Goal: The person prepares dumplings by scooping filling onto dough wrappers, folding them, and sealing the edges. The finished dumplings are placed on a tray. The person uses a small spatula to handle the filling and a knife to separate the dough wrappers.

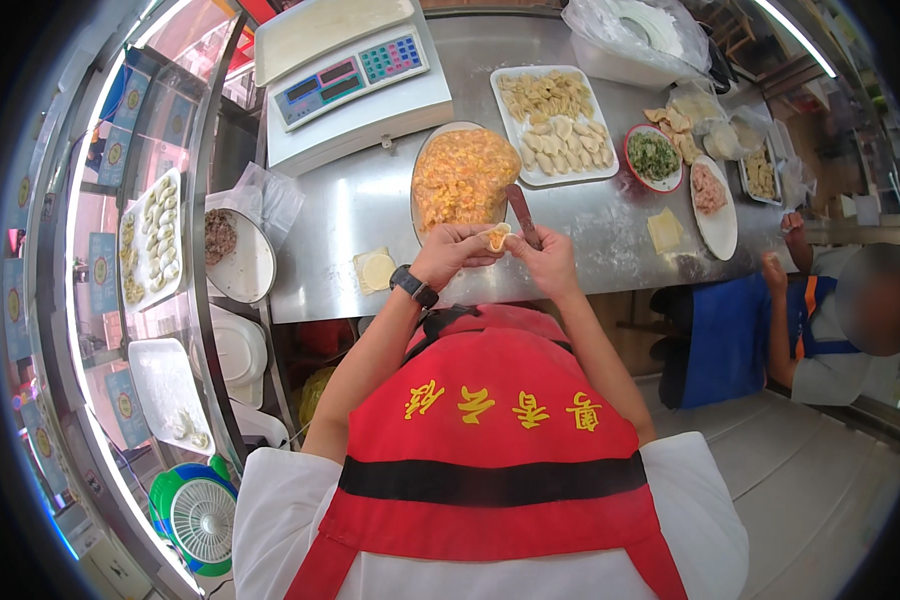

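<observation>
Near the front edge of the steel table, my left hand (457, 251) pinches a dumpling wrapper (496, 237) with orange filling showing in its fold. At the wrapper's other side is the thumb of my right hand (549, 259), whose fingers also hold a dark reddish spatula (522, 213), its blade pointing away from me. Just beyond both hands lies a large oval dish of orange and yellow filling (461, 176). Left of my left wrist rests a small stack of pale dough wrappers (377, 271). A white tray of folded dumplings (562, 146) stands behind and to the right.
A digital scale (352, 90) stands back left. Rightward are a bowl of chopped greens (652, 157), a plate of minced meat (709, 191) and square wrappers (665, 230). A metal bowl (244, 262) sits at left. A seated person (817, 322) is at right.
</observation>
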### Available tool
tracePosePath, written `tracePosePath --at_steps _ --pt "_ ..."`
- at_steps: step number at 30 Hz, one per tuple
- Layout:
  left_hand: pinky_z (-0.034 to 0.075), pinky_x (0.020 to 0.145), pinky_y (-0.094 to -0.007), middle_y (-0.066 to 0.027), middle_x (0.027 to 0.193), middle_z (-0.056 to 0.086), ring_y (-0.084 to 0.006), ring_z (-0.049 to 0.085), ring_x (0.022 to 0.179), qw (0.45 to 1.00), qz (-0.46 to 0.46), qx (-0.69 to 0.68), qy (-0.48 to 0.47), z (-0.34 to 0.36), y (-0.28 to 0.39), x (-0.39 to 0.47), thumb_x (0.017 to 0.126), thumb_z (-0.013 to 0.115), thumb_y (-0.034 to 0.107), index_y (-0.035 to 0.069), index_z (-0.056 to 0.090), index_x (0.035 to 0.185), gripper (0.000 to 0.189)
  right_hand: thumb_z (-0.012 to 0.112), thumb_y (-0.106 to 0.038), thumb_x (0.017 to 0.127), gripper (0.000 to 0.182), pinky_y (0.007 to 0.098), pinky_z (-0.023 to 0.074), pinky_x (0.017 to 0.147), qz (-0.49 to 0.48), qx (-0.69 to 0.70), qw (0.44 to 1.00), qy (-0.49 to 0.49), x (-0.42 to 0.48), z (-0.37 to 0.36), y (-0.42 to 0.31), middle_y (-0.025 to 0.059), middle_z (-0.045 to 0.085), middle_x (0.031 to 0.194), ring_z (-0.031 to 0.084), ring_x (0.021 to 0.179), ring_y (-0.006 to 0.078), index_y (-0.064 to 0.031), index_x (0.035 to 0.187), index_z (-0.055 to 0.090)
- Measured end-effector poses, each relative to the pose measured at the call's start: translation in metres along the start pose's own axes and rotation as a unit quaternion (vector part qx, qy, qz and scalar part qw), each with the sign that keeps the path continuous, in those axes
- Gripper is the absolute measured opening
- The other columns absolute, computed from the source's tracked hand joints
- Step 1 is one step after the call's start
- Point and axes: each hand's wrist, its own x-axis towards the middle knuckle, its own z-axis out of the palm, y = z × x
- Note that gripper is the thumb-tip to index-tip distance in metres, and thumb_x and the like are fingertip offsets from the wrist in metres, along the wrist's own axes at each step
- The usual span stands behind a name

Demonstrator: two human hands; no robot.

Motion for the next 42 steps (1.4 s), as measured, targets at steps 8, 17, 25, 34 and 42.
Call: tracePosePath --at_steps 8,17,25,34,42 --pt "0.055 0.076 -0.0229 -0.0108 0.098 0.068 -0.0136 0.067 0.086 0.999 -0.001 0.045 -0.001 0.002 0.004 -0.002 0.091 0.061 0.021 -0.005 0.060 0.117 0.036 0.073 -0.015 0.082 0.016 0.0192 0.0394 0.055 0.016 0.010 0.999 -0.034 0.000 -0.004 -0.003 -0.0042 0.060 0.071 0.049 0.063 0.0018 -0.0007 0.082 0.066" --pt "0.045 0.063 -0.0164 -0.0007 0.083 0.066 -0.0008 0.054 0.069 0.968 0.093 0.230 0.047 0.020 0.001 -0.008 0.087 0.068 0.024 -0.003 0.064 0.114 0.038 0.073 -0.012 0.082 0.015 0.0194 0.0460 0.063 -0.010 0.080 0.996 -0.026 0.007 0.000 0.013 -0.0001 0.065 0.077 0.056 0.069 0.0048 0.0004 0.085 0.066" --pt "0.051 0.067 -0.0204 -0.0038 0.087 0.067 -0.0063 0.060 0.075 0.977 0.124 0.168 0.052 0.027 -0.002 -0.009 0.093 0.060 0.019 -0.003 0.064 0.111 0.029 0.072 -0.010 0.082 0.017 0.0203 0.0480 0.066 -0.024 0.129 0.991 -0.013 0.007 0.003 0.010 0.0014 0.066 0.080 0.058 0.074 0.0060 0.0022 0.093 0.065" --pt "0.049 0.068 -0.0206 -0.0030 0.085 0.068 -0.0059 0.061 0.076 0.983 0.133 0.112 0.057 0.024 -0.017 -0.009 0.092 0.061 0.019 -0.002 0.066 0.107 0.026 0.068 -0.011 0.085 0.019 0.0204 0.0470 0.066 0.039 0.057 0.990 -0.127 0.006 -0.014 -0.007 0.0019 0.067 0.083 0.059 0.075 0.0053 0.0033 0.097 0.065" --pt "0.050 0.067 -0.0209 -0.0025 0.084 0.069 -0.0060 0.061 0.075 0.980 0.131 0.130 0.072 0.021 -0.021 -0.009 0.091 0.062 0.017 -0.003 0.067 0.103 0.024 0.067 -0.011 0.086 0.015 0.0219 0.0450 0.063 -0.025 -0.051 0.996 -0.070 -0.005 -0.003 -0.012 0.0004 0.065 0.076 0.056 0.070 0.0047 0.0027 0.091 0.067"
